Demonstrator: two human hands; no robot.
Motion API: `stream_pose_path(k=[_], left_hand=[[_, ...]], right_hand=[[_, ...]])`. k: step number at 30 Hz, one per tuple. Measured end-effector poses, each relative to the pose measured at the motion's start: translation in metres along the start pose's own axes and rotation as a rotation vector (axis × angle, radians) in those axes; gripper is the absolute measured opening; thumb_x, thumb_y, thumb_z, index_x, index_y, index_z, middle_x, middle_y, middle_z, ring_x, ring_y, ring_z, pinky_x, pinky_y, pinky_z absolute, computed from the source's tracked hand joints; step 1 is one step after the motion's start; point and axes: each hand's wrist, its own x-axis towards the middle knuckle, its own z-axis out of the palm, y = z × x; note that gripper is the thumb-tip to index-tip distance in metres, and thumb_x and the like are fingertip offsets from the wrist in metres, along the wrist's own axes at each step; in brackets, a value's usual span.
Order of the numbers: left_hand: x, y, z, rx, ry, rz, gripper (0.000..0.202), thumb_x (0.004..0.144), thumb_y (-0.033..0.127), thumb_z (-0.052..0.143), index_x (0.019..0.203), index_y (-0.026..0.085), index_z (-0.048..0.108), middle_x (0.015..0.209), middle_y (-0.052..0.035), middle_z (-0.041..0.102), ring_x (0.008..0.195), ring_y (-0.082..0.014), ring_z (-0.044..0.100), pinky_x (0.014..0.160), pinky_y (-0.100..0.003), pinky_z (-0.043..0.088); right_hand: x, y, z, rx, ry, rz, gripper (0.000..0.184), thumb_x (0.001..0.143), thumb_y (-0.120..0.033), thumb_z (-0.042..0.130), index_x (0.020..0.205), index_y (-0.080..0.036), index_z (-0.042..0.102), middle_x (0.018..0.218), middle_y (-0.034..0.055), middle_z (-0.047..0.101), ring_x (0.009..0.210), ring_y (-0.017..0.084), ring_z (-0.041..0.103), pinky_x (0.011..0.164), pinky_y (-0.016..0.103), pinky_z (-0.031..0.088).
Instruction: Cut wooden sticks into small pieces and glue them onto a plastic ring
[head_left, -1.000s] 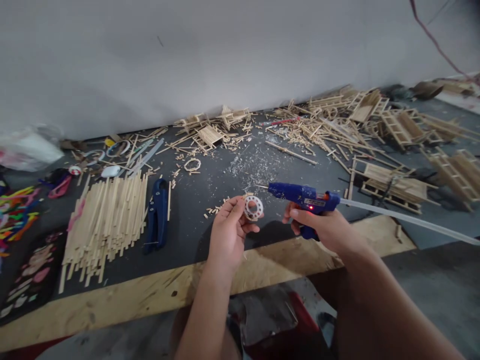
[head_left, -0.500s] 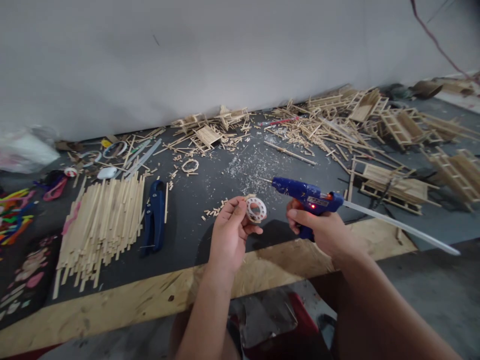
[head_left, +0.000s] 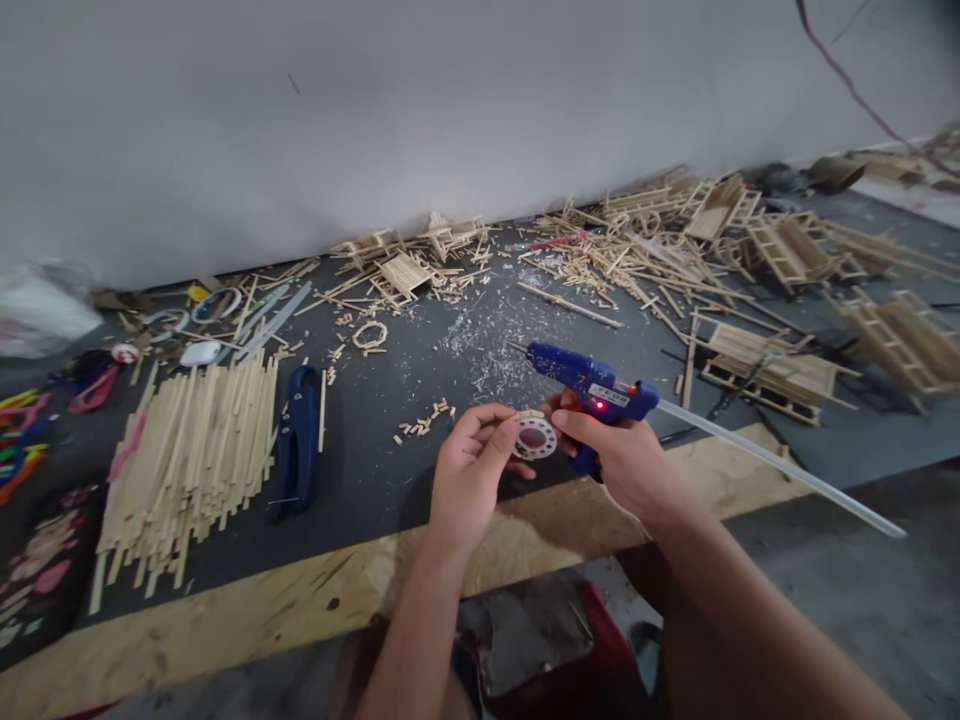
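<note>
Left hand [head_left: 471, 467]: We find it closed on the rim of a white ring [head_left: 550, 446], thumb laid on the near face.
Right hand [head_left: 621, 452]: We find it wrapped round the handle of a blue glue gun [head_left: 559, 365]; whether its fingertips touch the ring's right edge we cannot tell.
Ring position: Held up between the two hands, above the dark table top [head_left: 367, 440]; we note round holes spaced about its face.
Gun condition: Nozzle pointing left, apart from the ring; red light [head_left: 599, 405] lit on the side; we observe a long translucent glue stick [head_left: 780, 464] projecting from the rear.
Bench, left: We record a bundle of thin wooden sticks [head_left: 191, 450], with a blue cutter [head_left: 299, 435] just beside it.
Bench, centre: We count several short wooden pieces [head_left: 424, 424] near the left hand; a small wooden ring [head_left: 370, 347] lies farther back.
Bench, right: We list small wooden frames [head_left: 780, 365] among loose sticks.
</note>
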Motion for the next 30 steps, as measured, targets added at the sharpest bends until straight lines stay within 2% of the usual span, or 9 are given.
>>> stream_pose_path(k=[9, 17, 30], left_hand=[[-0.0001, -0.0012, 0.0026, 0.042, -0.002, -0.004, 0.021, 0.074, 0.032, 0.066, 0.086, 0.017, 0.059, 0.072, -0.0028, 0.066, 0.061, -0.0143, 0.062, 0.049, -0.024, 0.053], [-0.0002, -0.0023, 0.0021, 0.059, -0.006, 0.004, 0.019, 0.075, 0.031, 0.064, 0.087, 0.017, 0.059, 0.074, -0.0025, 0.066, 0.061, -0.0135, 0.061, 0.049, -0.024, 0.053], [0.0002, -0.0019, 0.0021, 0.065, 0.002, -0.010, 0.020, 0.074, 0.031, 0.065, 0.086, 0.017, 0.059, 0.072, -0.0028, 0.066, 0.060, -0.0137, 0.061, 0.049, -0.024, 0.053]], right_hand=[[-0.0003, 0.0005, 0.0016, -0.008, 0.039, 0.028, 0.021, 0.061, -0.027, 0.074, 0.073, -0.019, 0.058, 0.075, -0.0017, 0.061, 0.066, 0.013, 0.054, 0.062, 0.027, 0.043], [-0.0008, 0.0011, 0.0003, -0.025, 0.057, 0.017, 0.022, 0.061, -0.028, 0.074, 0.074, -0.019, 0.059, 0.076, -0.0010, 0.060, 0.070, 0.014, 0.055, 0.069, 0.029, 0.045], [0.0003, 0.0031, -0.0010, -0.073, 0.060, 0.005, 0.021, 0.061, -0.030, 0.073, 0.074, -0.019, 0.061, 0.075, -0.0007, 0.061, 0.070, 0.015, 0.055, 0.069, 0.029, 0.044]])
